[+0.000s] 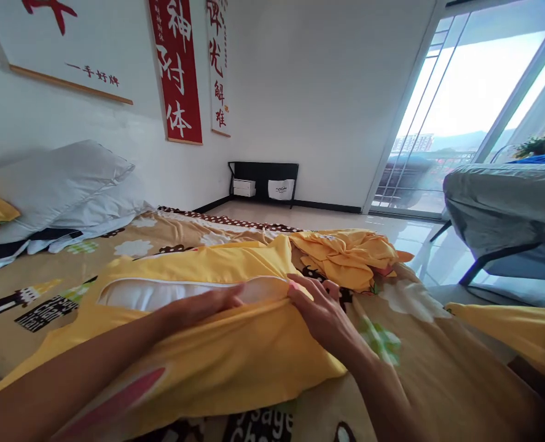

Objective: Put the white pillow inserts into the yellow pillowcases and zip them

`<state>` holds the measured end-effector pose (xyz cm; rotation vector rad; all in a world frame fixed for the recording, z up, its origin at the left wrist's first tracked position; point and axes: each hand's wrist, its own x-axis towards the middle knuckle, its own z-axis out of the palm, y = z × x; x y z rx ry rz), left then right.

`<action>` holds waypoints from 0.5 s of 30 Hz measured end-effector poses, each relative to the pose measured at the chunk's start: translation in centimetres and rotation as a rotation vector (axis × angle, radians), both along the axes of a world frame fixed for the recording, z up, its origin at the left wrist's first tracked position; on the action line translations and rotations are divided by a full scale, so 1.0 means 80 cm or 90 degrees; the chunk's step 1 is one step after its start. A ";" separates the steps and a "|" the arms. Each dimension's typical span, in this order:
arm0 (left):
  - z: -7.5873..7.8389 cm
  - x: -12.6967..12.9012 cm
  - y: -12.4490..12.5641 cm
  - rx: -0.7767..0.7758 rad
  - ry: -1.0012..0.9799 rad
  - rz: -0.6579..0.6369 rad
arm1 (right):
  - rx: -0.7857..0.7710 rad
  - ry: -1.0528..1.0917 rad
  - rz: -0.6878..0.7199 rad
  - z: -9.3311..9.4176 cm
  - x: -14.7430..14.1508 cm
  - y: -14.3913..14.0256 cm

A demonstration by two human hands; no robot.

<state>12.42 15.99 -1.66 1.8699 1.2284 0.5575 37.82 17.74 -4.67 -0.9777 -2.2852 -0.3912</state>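
Observation:
A yellow pillowcase (244, 350) lies across the bed with its long zipper opening facing up. Inside the opening shows a white pillow (156, 296). My left hand (214, 302) is at the near edge of the opening, its fingers closed on the cloth and partly hidden in the gap. My right hand (316, 307) pinches the pillowcase at the right end of the opening, beside the zipper's end. A pink printed patch shows on the near side of the case.
Crumpled yellow cloth (350, 252) lies just beyond my right hand. White pillows (64, 178) rest at the left by the wall. The patterned bed sheet (419, 344) spreads underneath. A grey covered piece of furniture (497, 202) stands right; a low black shelf (265, 169) is at the back.

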 end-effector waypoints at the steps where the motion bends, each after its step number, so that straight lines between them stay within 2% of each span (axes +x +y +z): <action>1: 0.004 -0.019 -0.002 -0.063 -0.020 -0.015 | -0.030 0.003 -0.034 -0.008 0.002 0.010; 3: 0.012 -0.049 -0.004 -0.140 -0.039 -0.038 | -0.143 0.027 -0.129 -0.027 0.012 0.027; 4: 0.016 -0.058 -0.003 -0.125 -0.032 -0.035 | -0.226 0.044 -0.172 -0.037 0.020 0.034; 7: 0.032 -0.065 0.007 0.096 0.060 0.029 | -0.450 0.084 -0.221 -0.067 0.051 0.051; 10: 0.044 -0.060 0.023 0.339 0.185 0.146 | -0.566 0.113 -0.185 -0.088 0.080 0.065; 12: 0.036 -0.060 0.036 0.414 0.292 0.215 | -0.645 0.128 -0.147 -0.097 0.088 0.072; 14: 0.012 -0.065 0.048 0.419 0.405 0.256 | -0.695 0.171 -0.075 -0.104 0.085 0.078; 15: -0.002 -0.068 0.052 0.408 0.455 0.257 | -0.685 0.208 -0.041 -0.108 0.079 0.080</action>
